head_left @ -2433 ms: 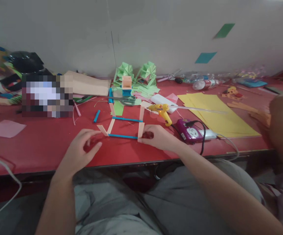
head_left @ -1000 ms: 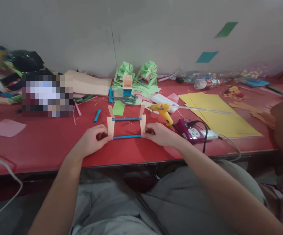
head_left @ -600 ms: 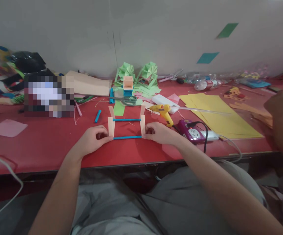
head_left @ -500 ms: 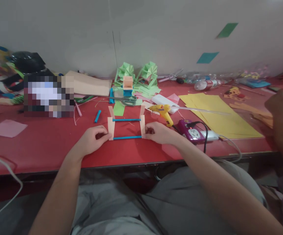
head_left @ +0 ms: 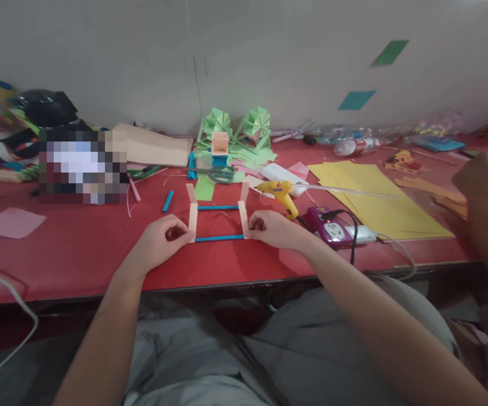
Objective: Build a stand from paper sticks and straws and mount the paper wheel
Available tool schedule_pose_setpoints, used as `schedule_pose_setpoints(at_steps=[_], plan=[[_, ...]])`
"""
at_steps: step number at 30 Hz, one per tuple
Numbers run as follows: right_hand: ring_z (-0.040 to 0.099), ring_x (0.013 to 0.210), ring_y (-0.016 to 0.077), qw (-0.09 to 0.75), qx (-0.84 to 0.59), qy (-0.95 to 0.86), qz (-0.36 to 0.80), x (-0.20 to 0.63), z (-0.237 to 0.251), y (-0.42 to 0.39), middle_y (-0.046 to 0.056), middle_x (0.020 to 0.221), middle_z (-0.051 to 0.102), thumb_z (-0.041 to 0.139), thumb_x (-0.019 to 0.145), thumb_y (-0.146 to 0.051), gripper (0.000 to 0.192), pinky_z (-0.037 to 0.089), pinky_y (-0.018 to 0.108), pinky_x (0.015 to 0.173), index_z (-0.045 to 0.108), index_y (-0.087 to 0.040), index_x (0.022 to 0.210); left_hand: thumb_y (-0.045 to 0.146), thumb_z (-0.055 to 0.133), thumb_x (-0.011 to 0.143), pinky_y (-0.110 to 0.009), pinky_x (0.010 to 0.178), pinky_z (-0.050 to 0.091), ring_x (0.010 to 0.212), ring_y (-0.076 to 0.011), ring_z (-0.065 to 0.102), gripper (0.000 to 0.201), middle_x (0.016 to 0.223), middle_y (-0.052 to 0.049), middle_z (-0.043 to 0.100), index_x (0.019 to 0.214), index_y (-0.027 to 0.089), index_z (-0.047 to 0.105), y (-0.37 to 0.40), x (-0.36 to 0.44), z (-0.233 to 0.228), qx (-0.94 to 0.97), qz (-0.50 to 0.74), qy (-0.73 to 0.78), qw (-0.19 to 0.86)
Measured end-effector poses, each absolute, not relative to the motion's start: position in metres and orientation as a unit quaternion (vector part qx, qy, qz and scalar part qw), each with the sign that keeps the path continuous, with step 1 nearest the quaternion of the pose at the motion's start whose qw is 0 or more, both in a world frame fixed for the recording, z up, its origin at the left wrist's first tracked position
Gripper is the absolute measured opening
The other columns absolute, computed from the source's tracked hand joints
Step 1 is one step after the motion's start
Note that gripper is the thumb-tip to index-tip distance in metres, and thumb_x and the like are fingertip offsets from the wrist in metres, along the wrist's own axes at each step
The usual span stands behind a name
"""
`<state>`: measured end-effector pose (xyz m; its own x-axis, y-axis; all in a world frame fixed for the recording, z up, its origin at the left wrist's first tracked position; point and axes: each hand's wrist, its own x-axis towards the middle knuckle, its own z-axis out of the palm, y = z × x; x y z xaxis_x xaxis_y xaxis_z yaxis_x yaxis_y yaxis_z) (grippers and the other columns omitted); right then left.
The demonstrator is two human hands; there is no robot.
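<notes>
Near the table's (head_left: 79, 254) front edge, left hand (head_left: 159, 243) and right hand (head_left: 273, 228) pinch the paper frame's (head_left: 217, 221) end uprights; its blue rods run crosswise between them.

My left hand (head_left: 159, 242) and right hand (head_left: 271, 228) sit on the table (head_left: 79, 259), at the left and right ends of the frame (head_left: 217, 220), which stands between them. Just right of my right hand lie the glue gun (head_left: 281, 193) and, nearer, the power strip (head_left: 332, 230). The scissors (head_left: 216, 173) lie beyond the frame, the folded paper fans (head_left: 238, 127) farther still, against the wall. Sheets of paper (head_left: 375, 197) lie far right.
</notes>
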<state>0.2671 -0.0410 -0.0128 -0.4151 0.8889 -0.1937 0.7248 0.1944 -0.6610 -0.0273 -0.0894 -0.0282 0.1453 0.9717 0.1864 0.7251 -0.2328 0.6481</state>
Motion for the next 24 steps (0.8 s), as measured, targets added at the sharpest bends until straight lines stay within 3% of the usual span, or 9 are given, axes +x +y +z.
schedule_pose_setpoints(at_steps=[6, 17, 21, 24], plan=[[0.062, 0.074, 0.0156, 0.119, -0.548, -0.758, 0.332, 0.267, -0.012, -0.041, 0.003, 0.086, 0.069, 0.074, 0.076, -0.02, 0.02, 0.046, 0.027, 0.066, 0.055, -0.02, 0.08, 0.048, 0.07, 0.082, -0.028, 0.063, 0.045, 0.068, -0.0149, 0.052, 0.029, 0.079, -0.001, 0.063, 0.078, 0.02, 0.061, -0.09, -0.027, -0.033, 0.721, 0.309, 0.589, 0.193], [0.062, 0.072, 0.0154, 0.116, -0.529, -0.754, 0.37, 0.267, -0.011, -0.04, 0.003, 0.082, 0.069, 0.07, 0.075, -0.013, 0.017, 0.046, 0.026, 0.063, 0.056, -0.02, 0.078, 0.037, 0.065, 0.087, -0.029, 0.07, 0.047, 0.075, -0.0162, 0.056, 0.017, 0.084, -0.002, 0.064, 0.083, 0.02, 0.062, -0.091, -0.027, -0.037, 0.733, 0.299, 0.574, 0.207], [0.063, 0.073, 0.016, 0.105, -0.547, -0.753, 0.35, 0.265, -0.011, -0.042, 0.004, 0.085, 0.071, 0.069, 0.082, -0.024, 0.012, 0.044, 0.026, 0.062, 0.059, -0.02, 0.079, 0.036, 0.061, 0.09, -0.03, 0.074, 0.05, 0.08, -0.0174, 0.059, 0.016, 0.088, -0.003, 0.063, 0.093, 0.021, 0.066, -0.091, -0.028, -0.039, 0.745, 0.306, 0.551, 0.216], [0.064, 0.072, 0.0168, 0.107, -0.565, -0.754, 0.318, 0.263, -0.013, -0.042, 0.005, 0.084, 0.073, 0.063, 0.089, -0.039, 0.022, 0.041, 0.027, 0.059, 0.06, -0.021, 0.077, 0.037, 0.059, 0.092, -0.033, 0.08, 0.052, 0.088, -0.0192, 0.061, 0.021, 0.096, -0.005, 0.063, 0.103, 0.022, 0.067, -0.09, -0.029, -0.04, 0.757, 0.313, 0.535, 0.205]])
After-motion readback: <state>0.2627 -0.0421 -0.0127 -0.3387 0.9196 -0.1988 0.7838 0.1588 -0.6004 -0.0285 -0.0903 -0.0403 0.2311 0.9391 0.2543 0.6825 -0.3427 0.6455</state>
